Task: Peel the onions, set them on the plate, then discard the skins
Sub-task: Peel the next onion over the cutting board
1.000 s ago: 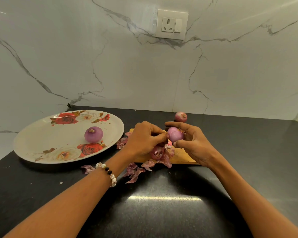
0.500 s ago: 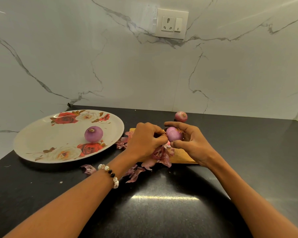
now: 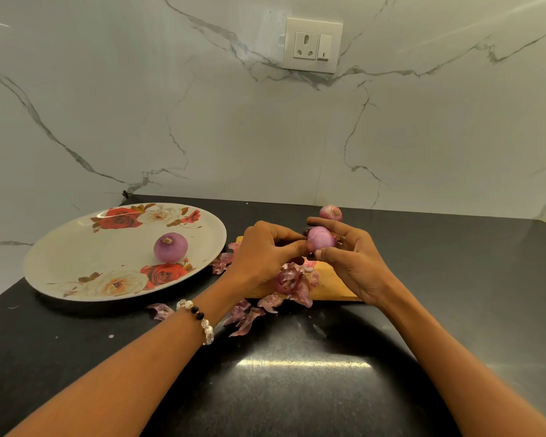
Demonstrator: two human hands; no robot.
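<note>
The room is evenly, softly bright, with light falling from overhead. A streak of white glare sits on the polished black stone table (image 3: 297,389), ringed by a broad dark shadow of the person. The white marble wall (image 3: 265,137) bows at the edges from the wide lens. Focus is sharp throughout, slightly softer at the corners.

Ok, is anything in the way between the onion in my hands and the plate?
Only your left hand, just left of the onion. Past it, the plate has open space beside the peeled onion already there.
</note>
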